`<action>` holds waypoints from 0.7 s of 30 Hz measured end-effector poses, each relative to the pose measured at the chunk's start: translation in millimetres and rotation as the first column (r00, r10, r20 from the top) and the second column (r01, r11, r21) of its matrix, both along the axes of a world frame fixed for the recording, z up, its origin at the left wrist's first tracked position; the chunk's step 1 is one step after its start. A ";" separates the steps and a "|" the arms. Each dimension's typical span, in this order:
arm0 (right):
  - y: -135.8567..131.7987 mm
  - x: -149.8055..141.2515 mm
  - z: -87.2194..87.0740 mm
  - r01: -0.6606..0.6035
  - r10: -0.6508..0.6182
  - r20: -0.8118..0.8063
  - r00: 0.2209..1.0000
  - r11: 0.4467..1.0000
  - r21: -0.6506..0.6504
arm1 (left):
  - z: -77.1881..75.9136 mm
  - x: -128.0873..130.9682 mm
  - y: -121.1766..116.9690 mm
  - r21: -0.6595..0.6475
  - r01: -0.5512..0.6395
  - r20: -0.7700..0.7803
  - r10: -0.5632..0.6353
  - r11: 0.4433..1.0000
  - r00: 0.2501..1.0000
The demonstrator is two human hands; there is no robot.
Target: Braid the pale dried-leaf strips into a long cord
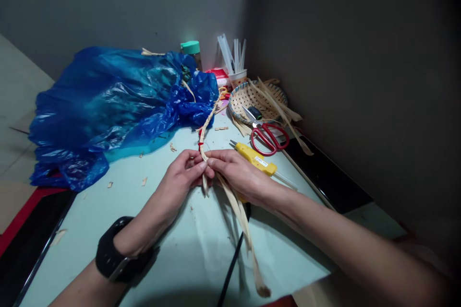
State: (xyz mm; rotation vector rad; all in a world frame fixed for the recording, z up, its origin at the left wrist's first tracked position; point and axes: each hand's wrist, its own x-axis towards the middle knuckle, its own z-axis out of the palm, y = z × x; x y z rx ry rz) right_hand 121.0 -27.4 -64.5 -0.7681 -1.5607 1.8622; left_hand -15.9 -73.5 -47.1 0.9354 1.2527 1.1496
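Observation:
A pale braid of dried plant fibre (206, 127) runs from the far part of the table towards me, with a bit of red tied round it. My left hand (188, 170) pinches its near end between thumb and fingers. Close against it, my right hand (230, 168) grips the same braid. Loose strands (237, 213) hang from under the right hand towards the table's front edge, and a short end pokes out below the left fingers. Just beyond my right hand lies a yellow glue gun (255, 158), partly covered by that hand.
Red-handled scissors (270, 139) rest against a woven basket (237, 100) holding fibre strips. A paper cup (237, 78) of glue sticks and a green-lidded jar (191, 49) stand behind. A blue plastic bag (108, 105) covers the left back. Scraps dot the pale table (162, 244); a black cable (232, 266) crosses it.

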 end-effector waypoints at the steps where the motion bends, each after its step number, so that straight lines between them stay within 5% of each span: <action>1: 0.7 0.1 -0.4 -0.009 0.009 0.000 1.000 1.000 0.009 | 0.1 1.8 -0.4 -0.025 0.022 0.041 -0.021 0.999 0.999; 6: 3.8 5.6 2.5 -0.083 0.020 0.236 0.971 0.961 0.263 | 0.2 4.9 -0.9 -0.090 0.062 0.116 -0.052 0.994 0.992; 10: -2.5 11.5 14.2 -0.216 -0.073 0.500 0.863 0.842 0.495 | -2.8 6.3 -4.0 -0.114 -0.015 0.095 0.026 0.993 0.995; 14: -13.0 12.7 24.4 -0.365 -0.244 0.700 0.671 0.712 0.599 | -5.3 5.4 -5.4 -0.102 -0.026 0.022 0.028 0.994 0.999; 17: -18.1 10.7 28.6 -0.493 -0.359 0.743 0.565 0.575 0.653 | -6.3 3.1 -4.1 -0.124 -0.034 -0.033 0.030 0.992 0.999; 21: -21.5 7.7 34.4 -0.530 -0.477 0.736 0.480 0.511 0.677 | -7.3 2.9 -4.4 -0.111 -0.104 -0.092 0.094 0.988 0.991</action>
